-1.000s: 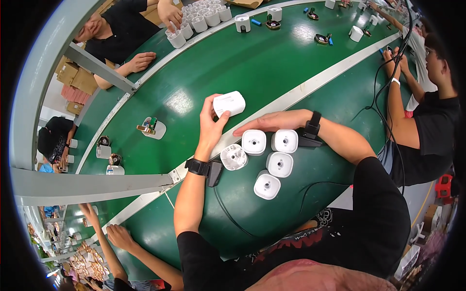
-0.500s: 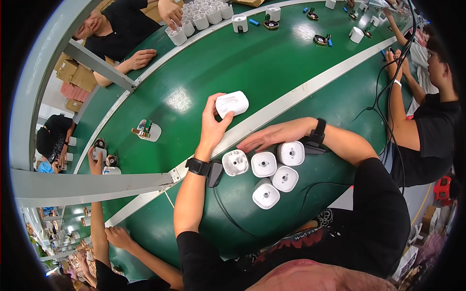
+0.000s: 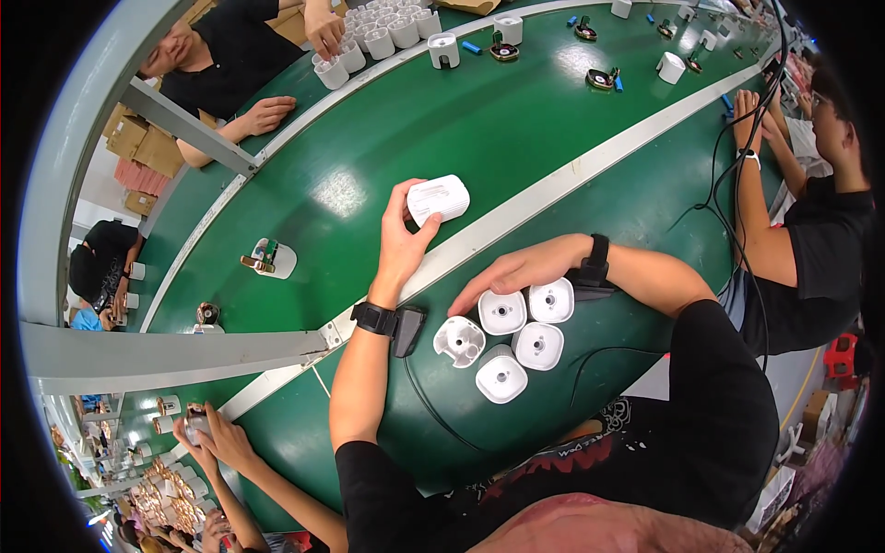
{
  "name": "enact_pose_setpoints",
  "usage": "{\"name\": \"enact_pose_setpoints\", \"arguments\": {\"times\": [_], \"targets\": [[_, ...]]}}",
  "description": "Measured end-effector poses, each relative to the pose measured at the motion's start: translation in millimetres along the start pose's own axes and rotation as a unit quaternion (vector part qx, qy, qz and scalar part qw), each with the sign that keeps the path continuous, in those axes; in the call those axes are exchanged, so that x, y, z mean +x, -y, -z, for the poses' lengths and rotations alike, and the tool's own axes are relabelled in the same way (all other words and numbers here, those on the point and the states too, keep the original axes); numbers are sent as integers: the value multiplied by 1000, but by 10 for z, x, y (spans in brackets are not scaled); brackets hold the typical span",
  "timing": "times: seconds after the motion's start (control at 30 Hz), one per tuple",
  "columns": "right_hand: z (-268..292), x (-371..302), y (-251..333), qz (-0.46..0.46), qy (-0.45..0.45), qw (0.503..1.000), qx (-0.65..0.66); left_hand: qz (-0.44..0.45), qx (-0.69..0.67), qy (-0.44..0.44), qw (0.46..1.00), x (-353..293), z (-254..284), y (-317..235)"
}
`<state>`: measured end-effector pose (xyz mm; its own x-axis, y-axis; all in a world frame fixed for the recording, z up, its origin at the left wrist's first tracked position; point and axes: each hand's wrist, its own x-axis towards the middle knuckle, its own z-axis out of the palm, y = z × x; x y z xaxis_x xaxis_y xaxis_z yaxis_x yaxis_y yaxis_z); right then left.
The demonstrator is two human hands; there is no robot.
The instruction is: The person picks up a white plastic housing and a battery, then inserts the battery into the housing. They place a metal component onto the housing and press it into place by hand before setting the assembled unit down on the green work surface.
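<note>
Strong, even light comes down from overhead, and the glossy green conveyor belt (image 3: 415,120) throws it back in a milky patch of glare, with another shine toward its far side. The rounded, ribbed white plastic housing (image 3: 439,199) looks nearly washed out on its pale top (I'd squint at it), while soft grey shade falls on the side walls of the square-cornered white plastic shells (image 3: 502,311). Toward the rim everything curves: the thick grey metal post (image 3: 53,203) bows, a bluish fringe edges the left, and the corners sink into black. The clutter at lower left turns small and mushy.
</note>
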<state>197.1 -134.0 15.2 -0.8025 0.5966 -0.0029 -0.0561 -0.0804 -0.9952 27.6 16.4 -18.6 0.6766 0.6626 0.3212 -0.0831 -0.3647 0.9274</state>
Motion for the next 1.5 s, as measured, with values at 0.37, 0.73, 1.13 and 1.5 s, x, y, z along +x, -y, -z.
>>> {"name": "enact_pose_setpoints", "arguments": {"times": [0.37,0.73,1.13,1.5], "targets": [[186,-117,25,16,-83,996,29,9,-12,0,1000,9,-12,22],[1796,-2097,-407,49,-813,559,-156,-6,14,-23,1000,35,-65,29],[1975,-2214,-476,-176,-701,372,-583,13,121,-17,992,18,37,163],[1972,-2079,-206,-289,-749,436,-406,19,95,23,995,5,7,28]]}}
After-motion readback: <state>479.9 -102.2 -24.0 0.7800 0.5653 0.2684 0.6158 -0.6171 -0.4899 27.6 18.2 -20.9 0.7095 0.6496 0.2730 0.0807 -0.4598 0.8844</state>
